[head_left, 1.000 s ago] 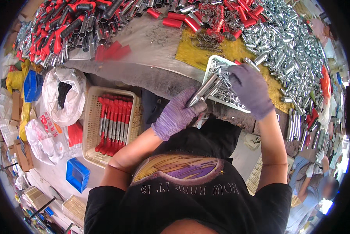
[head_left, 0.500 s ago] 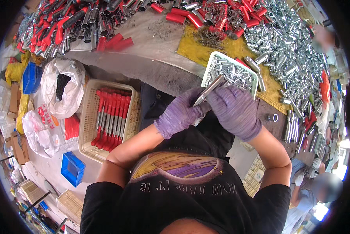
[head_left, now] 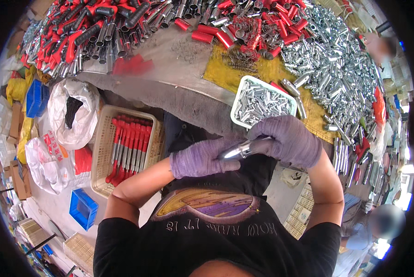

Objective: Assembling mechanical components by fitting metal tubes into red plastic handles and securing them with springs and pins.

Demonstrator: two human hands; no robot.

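A shiny chrome metal tube (head_left: 238, 150) is held between my two gloved hands, close in front of my shirt. My left hand (head_left: 204, 159), in a purple knit glove, closes on its left end. Around the right end curl the fingers of my right hand (head_left: 288, 141), gloved the same way; they hide that end. Just beyond my right hand stands a pale green-white tray (head_left: 235, 110) full of small silvery metal pins (head_left: 262, 101).
A heap of chrome metal parts (head_left: 336, 74) covers the right of the bench. Red sleeves (head_left: 207, 33), springs (head_left: 239, 57) and red-and-black handles (head_left: 73, 39) lie at the back. On my left, a cream crate (head_left: 98, 159) holds red-and-silver tools. A person (head_left: 361, 235) is at far right.
Both hands have come down toward my body with the metal tube. The tube has tipped from steeply slanted to nearly level, and my right hand now covers its right end.
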